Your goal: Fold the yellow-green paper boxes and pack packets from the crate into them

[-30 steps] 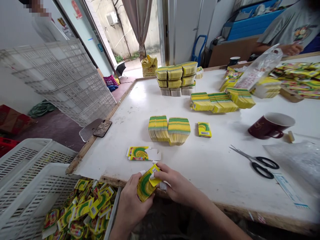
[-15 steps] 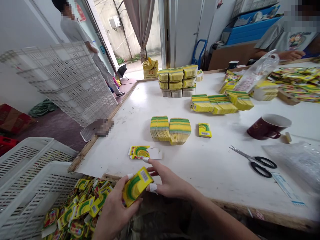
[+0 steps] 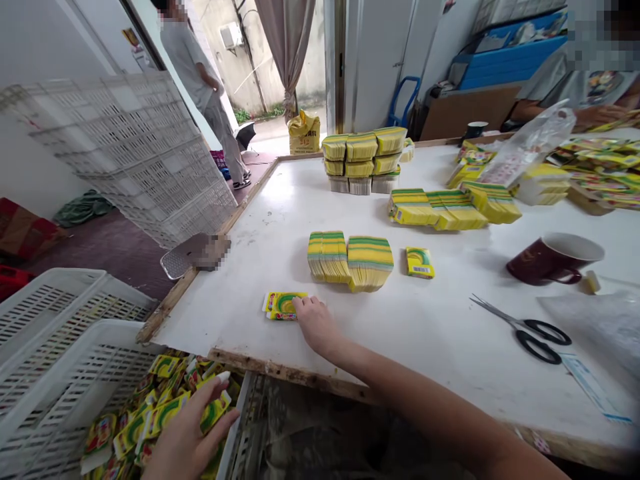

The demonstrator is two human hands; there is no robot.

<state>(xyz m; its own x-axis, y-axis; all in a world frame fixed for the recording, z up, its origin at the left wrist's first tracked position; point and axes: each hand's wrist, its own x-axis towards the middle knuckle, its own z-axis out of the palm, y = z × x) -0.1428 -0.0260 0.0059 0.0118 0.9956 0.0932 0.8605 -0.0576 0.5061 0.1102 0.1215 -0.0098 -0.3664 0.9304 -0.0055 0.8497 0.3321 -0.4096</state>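
My right hand (image 3: 313,323) reaches out over the white table (image 3: 440,333), its curled fingers pressed on the right end of a flat yellow-green carton (image 3: 283,305) and covering its white flap. My left hand (image 3: 187,437) is low at the left, over a white crate (image 3: 60,373) full of folded yellow-green boxes. Between its thumb and a taped fingertip sits one folded box (image 3: 215,408), down at the level of the pile.
Two stacks of flat cartons (image 3: 350,260) and a single box (image 3: 420,262) lie beyond my right hand. Scissors (image 3: 525,327), a maroon mug (image 3: 555,257) and a plastic bag (image 3: 595,320) are to the right. A phone (image 3: 197,252) overhangs the left edge. A person stands at the doorway; another works far right.
My hands have parted. The left one carried the folded box down and left into the crate. The right one reached forward onto the flat carton on the table.
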